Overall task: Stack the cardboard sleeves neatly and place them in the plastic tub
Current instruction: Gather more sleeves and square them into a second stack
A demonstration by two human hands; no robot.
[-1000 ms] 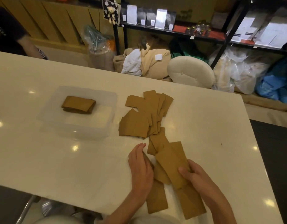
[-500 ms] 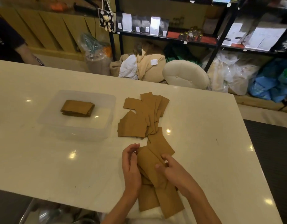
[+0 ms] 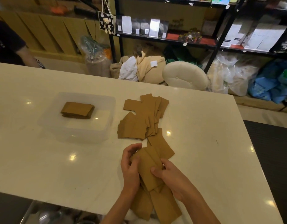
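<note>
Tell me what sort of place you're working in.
Likely a café or coffee shop's back area: black shelving with white pouches and small jars, plus loose cardboard sleeves on the counter.

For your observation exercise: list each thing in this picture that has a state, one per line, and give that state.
plastic tub: open, no lid.
stack in tub: neat, lying flat.
loose sleeves: scattered, overlapping on the table.
held sleeves: gripped between both hands, partly aligned.
left hand: closed on the held sleeves.
right hand: closed on the held sleeves.
</note>
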